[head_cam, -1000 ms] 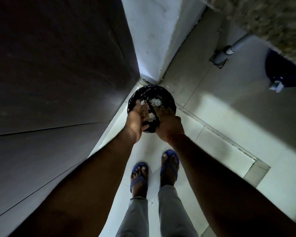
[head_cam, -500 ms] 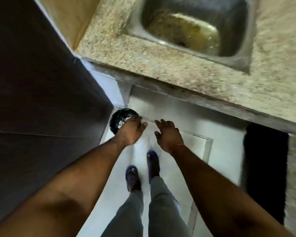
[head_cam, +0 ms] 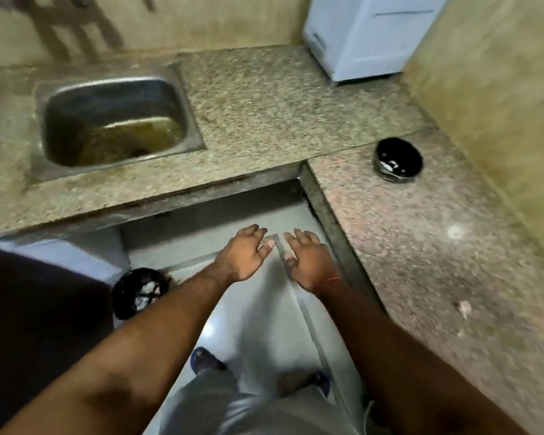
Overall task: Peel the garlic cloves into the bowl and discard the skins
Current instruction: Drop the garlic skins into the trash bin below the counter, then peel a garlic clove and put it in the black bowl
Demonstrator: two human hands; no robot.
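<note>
Countertop bowl (head_cam: pixel 397 159); floor bin (head_cam: pixel 138 291) with white skins (head_cam: pixel 147 290)

Bare counter (head_cam: pixel 421 246) around bowl (head_cam: pixel 398 160).

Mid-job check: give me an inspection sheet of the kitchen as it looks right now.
Surface: speckled granite counter, L-shaped, bare around the sink.
Job's things: black bowl on the right counter run, pale bits inside; black-lined bin on the floor at left, pale scraps in it.
Clutter: small pale scrap on the right counter.
Hands: left hand and right hand open, holding nothing, over the floor.
Cables: nothing seen.
Surroundings: steel sink with murky water; white appliance in the corner.
</note>
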